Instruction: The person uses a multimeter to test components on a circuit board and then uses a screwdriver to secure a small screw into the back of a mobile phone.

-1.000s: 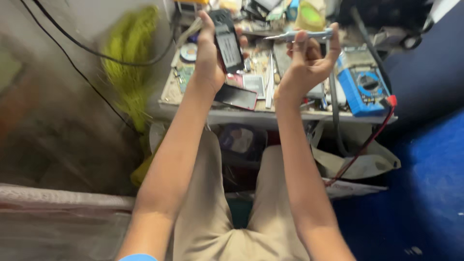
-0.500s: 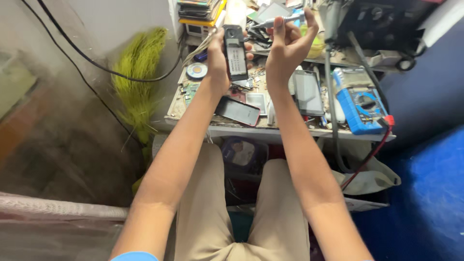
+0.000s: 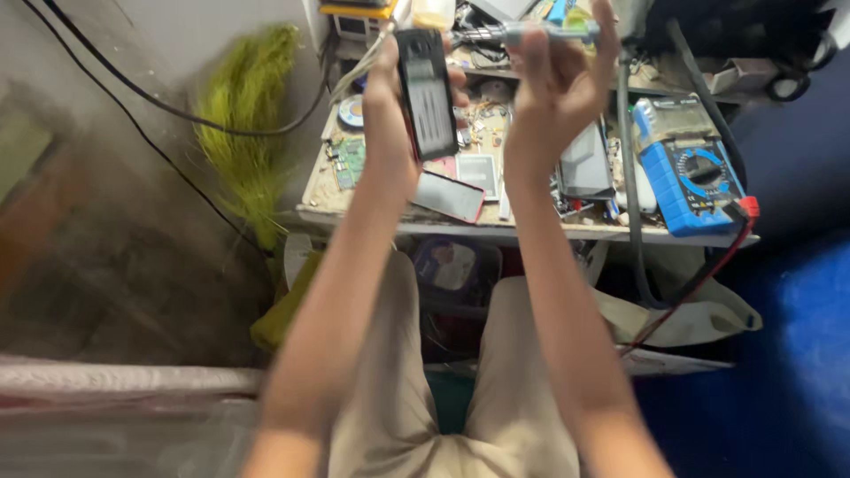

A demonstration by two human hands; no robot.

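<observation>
A dark, slim phone [image 3: 426, 93] is held upright above the cluttered workbench [image 3: 354, 212], gripped along its edges by the left hand [image 3: 394, 115], whose fingers are wrapped round its back while the thumb is laid against its right side. Just beside it, a grey, pen-like tool [image 3: 531, 34] is pinched between the raised fingers of the right hand [image 3: 553, 93] and is kept roughly level, its tip pointed toward the top of the phone. Whether the tip is touching the phone cannot be told. Below the hands, a red-edged phone [image 3: 450, 196] is lying flat near the front edge of the bench, with a grey rectangular panel [image 3: 479, 173] just behind it and another dark phone [image 3: 586, 164] to the right. A blue multimeter [image 3: 695, 177] is set at the right end, and a red lead [image 3: 708, 265] is hung from it over the edge. A small green circuit board [image 3: 350, 159] is seen on the left part of the bench, and a bundle of yellow-green fibres [image 3: 248, 133] is hung beside the bench.
</observation>
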